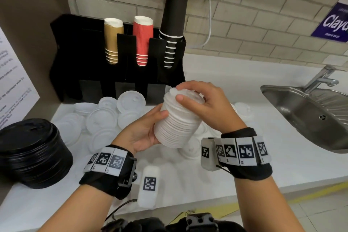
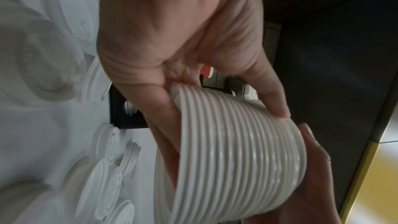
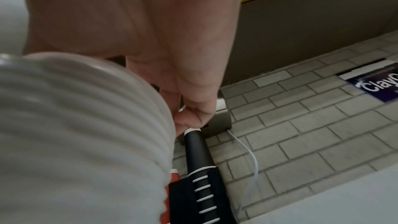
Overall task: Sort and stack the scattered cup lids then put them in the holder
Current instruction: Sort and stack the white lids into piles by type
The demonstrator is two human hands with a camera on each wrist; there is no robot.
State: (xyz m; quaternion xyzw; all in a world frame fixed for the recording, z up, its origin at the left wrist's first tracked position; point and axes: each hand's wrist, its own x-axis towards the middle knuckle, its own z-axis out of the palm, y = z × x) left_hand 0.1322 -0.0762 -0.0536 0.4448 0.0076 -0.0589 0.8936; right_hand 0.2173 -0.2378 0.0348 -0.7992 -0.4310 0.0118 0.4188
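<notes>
A tall stack of white lids (image 1: 178, 124) (image 2: 241, 156) (image 3: 81, 134) is held tilted above the counter. My left hand (image 1: 146, 130) (image 2: 193, 67) cups its lower part, thumb on one side and fingers underneath. My right hand (image 1: 199, 101) (image 3: 187, 105) curls over the top lid, fingers and thumb on its rim. Several loose white lids (image 1: 113, 113) (image 2: 51, 57) lie scattered on the white counter (image 1: 263, 156) behind and under the stack. The black holder (image 1: 84, 58) stands at the back left, with gold, red and black cups in its upper slots.
A stack of black lids (image 1: 32, 152) sits at the left edge of the counter. A steel sink (image 1: 308, 117) with a tap (image 1: 320, 77) is on the right. A white cable (image 1: 210, 20) hangs down the brick wall behind the holder.
</notes>
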